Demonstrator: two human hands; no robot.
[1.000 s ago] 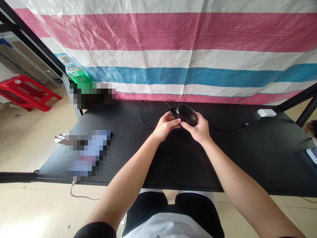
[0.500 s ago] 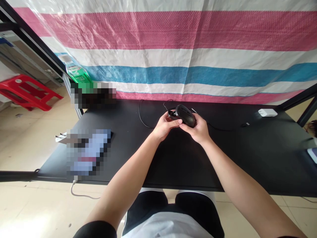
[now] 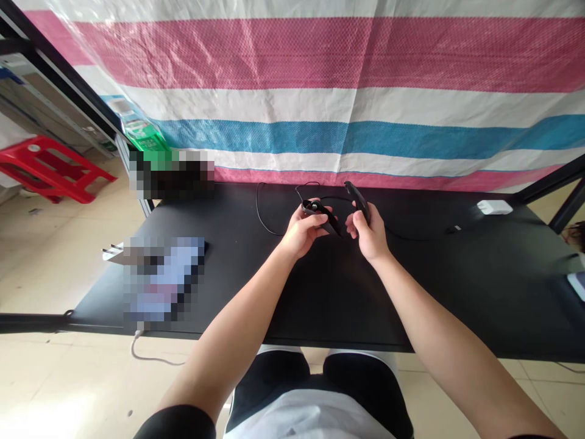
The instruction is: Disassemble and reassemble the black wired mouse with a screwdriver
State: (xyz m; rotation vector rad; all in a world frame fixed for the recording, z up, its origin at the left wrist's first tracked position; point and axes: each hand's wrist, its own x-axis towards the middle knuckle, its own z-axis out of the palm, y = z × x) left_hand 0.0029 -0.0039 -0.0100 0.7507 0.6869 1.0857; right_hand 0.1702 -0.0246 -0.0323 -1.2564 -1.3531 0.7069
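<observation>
Over the middle of the black table, my left hand (image 3: 297, 235) is closed around the lower half of a computer mouse (image 3: 333, 221), thumb on top. A small pale part shows inside this half; the rest of the inside is hard to make out. To its right, my right hand (image 3: 373, 236) grips the mouse's curved black top cover (image 3: 359, 200), tilted up on edge. A gap separates the two pieces. From the lower half, a thin black cable (image 3: 257, 207) loops back over the table.
On the table's left lie a blurred phone (image 3: 169, 280) and a charger plug (image 3: 113, 251). A green-labelled bottle (image 3: 147, 135) stands at the back left. A white adapter (image 3: 494, 207) and a cable end (image 3: 454, 229) lie right. A striped sheet (image 3: 292, 67) hangs behind; a red stool (image 3: 55, 171) is beyond.
The top cover has come away from the mouse's lower half. My right hand has moved slightly right with the cover and turned it upright; my left hand keeps the lower half.
</observation>
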